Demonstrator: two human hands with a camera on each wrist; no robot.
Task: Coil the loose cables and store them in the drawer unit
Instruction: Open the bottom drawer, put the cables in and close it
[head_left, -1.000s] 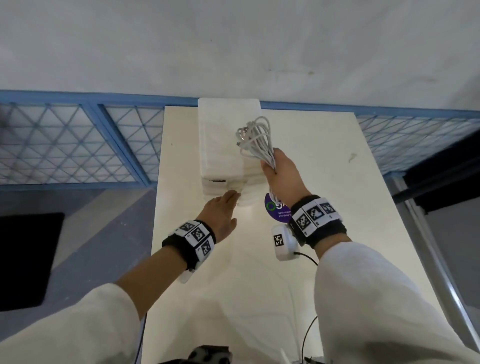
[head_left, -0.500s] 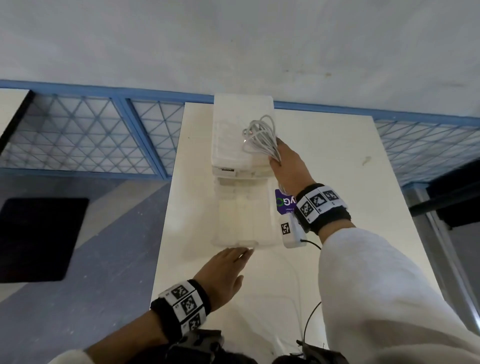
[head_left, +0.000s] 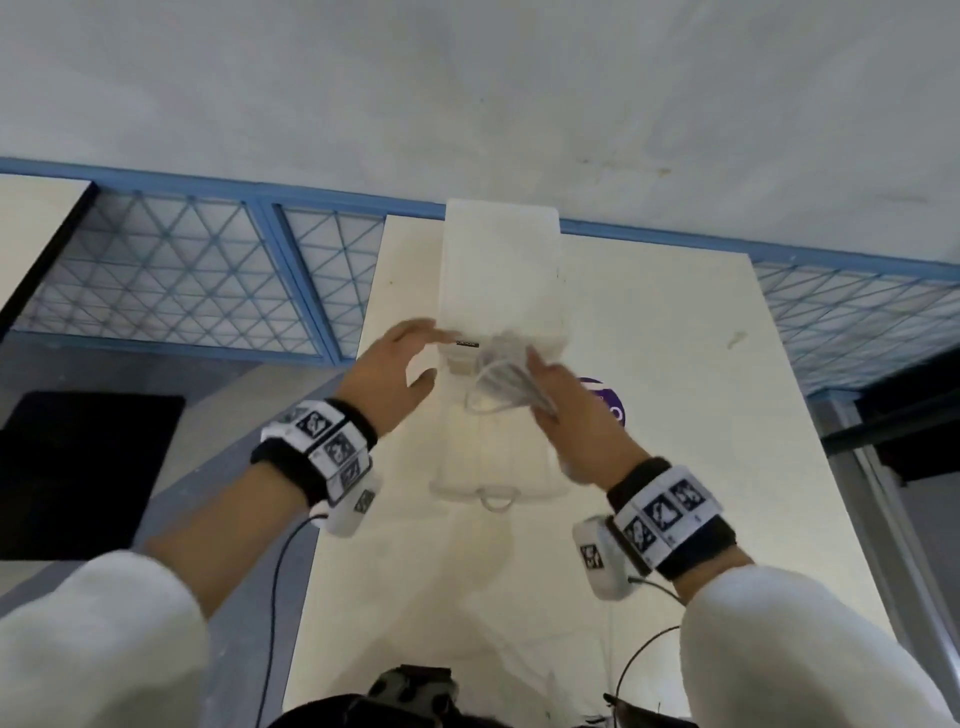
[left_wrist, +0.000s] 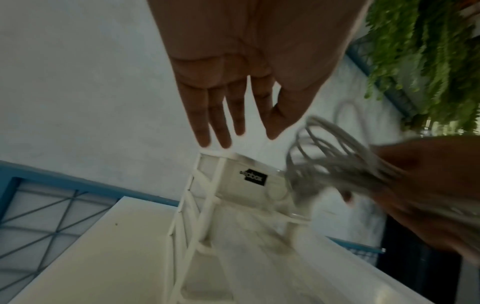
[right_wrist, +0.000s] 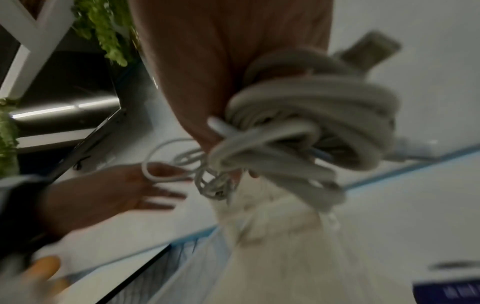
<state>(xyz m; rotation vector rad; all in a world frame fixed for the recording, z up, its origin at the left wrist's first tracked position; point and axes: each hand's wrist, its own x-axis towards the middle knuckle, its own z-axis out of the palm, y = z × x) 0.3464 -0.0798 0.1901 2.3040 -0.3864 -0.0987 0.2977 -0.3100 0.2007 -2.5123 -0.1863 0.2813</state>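
Observation:
A white drawer unit stands at the far end of the pale table. One translucent drawer is pulled out toward me, its loop handle at the front. My right hand grips a coiled white cable just above the back of this open drawer. The right wrist view shows the coil bunched in the palm, with a loose loop hanging off it. My left hand hovers with straight fingers at the unit's upper front left corner, holding nothing.
A round purple sticker lies on the table right of the drawer. Blue mesh fencing runs behind the table and to the left. A black mat lies on the floor at left. Green plants hang off to one side.
The drawer came out under my left hand, which then let go and rose to the unit's top front. My right hand brought the coil down from the unit's top to above the open drawer.

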